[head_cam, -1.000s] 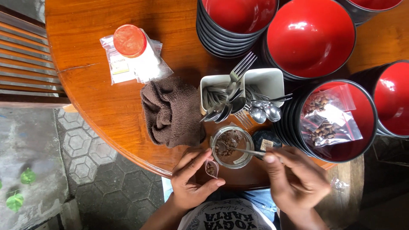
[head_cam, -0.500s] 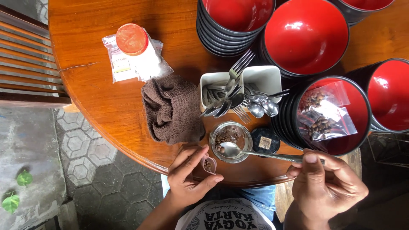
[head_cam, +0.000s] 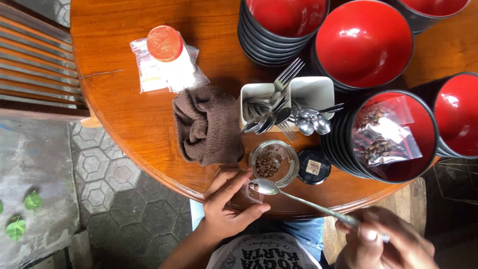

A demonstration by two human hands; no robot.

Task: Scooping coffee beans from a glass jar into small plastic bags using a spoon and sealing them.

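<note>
I see my left hand (head_cam: 226,209) at the near edge of the round wooden table (head_cam: 124,114), thumb and fingers pinching a small clear plastic pouch (head_cam: 250,192) open; my right hand (head_cam: 383,244), low at the near right, is closed round the handle end of a long metal spoon (head_cam: 298,200), whose bowl sits just over the pouch mouth; just beyond stands a small open glass jar of coffee beans (head_cam: 273,163), with its round black lid (head_cam: 313,166) lying to its right; a crumpled brown cloth (head_cam: 206,124) lies to the left, and a white cutlery holder (head_cam: 298,97) sits farther off, among stacks of red-lined black bowls (head_cam: 366,45).

I judge the risk is spillage: the pouch mouth looks narrow and limp, so a tilt of the spoon or a slack pinch could drop beans onto the table or over its edge; the long handle could also knock the jar.

My right hand is blurred and partly cut off by the frame; I cannot tell what the spoon's bowl carries; the pouch is half hidden behind my fingers.
</note>
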